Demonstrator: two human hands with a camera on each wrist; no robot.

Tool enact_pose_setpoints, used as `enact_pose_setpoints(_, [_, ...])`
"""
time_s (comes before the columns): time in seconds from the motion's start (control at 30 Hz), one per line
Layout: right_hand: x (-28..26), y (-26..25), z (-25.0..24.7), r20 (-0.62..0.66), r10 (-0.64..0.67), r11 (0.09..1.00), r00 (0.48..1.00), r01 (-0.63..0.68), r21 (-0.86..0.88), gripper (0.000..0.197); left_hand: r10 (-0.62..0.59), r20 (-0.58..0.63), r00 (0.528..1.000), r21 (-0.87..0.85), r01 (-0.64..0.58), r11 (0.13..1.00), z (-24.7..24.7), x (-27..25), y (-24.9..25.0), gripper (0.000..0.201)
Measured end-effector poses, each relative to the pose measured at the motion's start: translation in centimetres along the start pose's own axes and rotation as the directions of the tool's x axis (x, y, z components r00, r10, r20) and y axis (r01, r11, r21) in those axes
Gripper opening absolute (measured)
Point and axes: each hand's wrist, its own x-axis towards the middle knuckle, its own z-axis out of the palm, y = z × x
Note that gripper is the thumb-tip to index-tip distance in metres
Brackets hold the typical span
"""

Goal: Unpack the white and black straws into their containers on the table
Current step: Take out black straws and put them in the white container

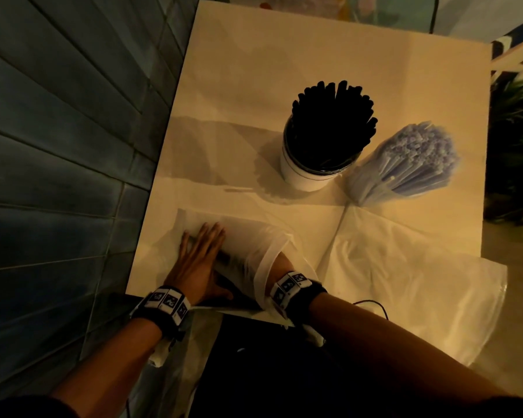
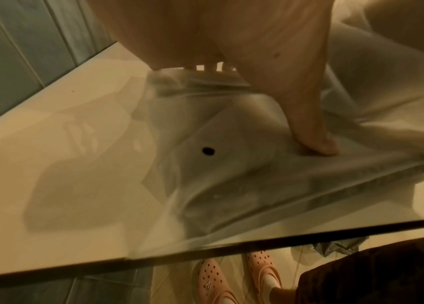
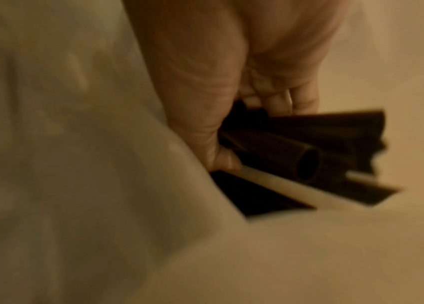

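Note:
A translucent plastic bag [image 1: 239, 233] lies at the table's near left. My left hand [image 1: 198, 254] presses flat on it with straight fingers, the thumb [image 2: 319, 142] on the plastic [image 2: 231, 164]. My right hand is inside the bag, hidden in the head view past the wrist band [image 1: 287, 286]. In the right wrist view that hand [image 3: 242, 127] grips a bunch of black straws [image 3: 322, 148] with the bag wall [image 3: 75, 164] around it. A white cup [image 1: 305, 173] packed with black straws [image 1: 332, 125] stands mid-table. Beside it leans a clear container of white straws [image 1: 411, 161].
A second, flattened plastic bag [image 1: 405, 282] spreads over the table's near right and hangs past the edge. One loose pale straw [image 1: 239, 190] lies left of the cup. A tiled wall [image 1: 58, 146] runs along the table's left side. The table's front edge [image 2: 205, 248] is close to my body.

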Motion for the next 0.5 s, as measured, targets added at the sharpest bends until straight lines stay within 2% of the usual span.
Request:
enact_pose_setpoints(0.1, [-0.5, 1.6, 0.3, 0.062, 0.042, 0.989, 0.997, -0.051, 0.141, 0.056, -0.036, 0.003, 0.999, -0.037, 0.036, 0.999, -0.2, 0.1, -0.2, 0.144])
enact_pose_setpoints(0.2, [-1.3, 3.5, -1.1, 0.077, 0.116, 0.939, 0.99, -0.135, 0.315, 0.039, -0.094, -0.024, 0.995, -0.062, 0.093, 0.994, -0.4, 0.4, -0.4, 0.146])
enact_pose_setpoints(0.33, [-3.3, 5.6, -1.5, 0.089, 0.172, 0.94, 0.981, -0.19, 0.282, 0.033, -0.147, -0.045, 0.988, -0.07, 0.144, 0.987, -0.6, 0.9, -0.1, 0.143])
enact_pose_setpoints(0.5, [-7.7, 9.7, -0.4, 0.063, 0.261, 0.896, 0.963, -0.266, 0.354, 0.016, -0.204, -0.024, 0.979, -0.006, 0.204, 0.979, -1.4, 1.7, 0.3, 0.136])
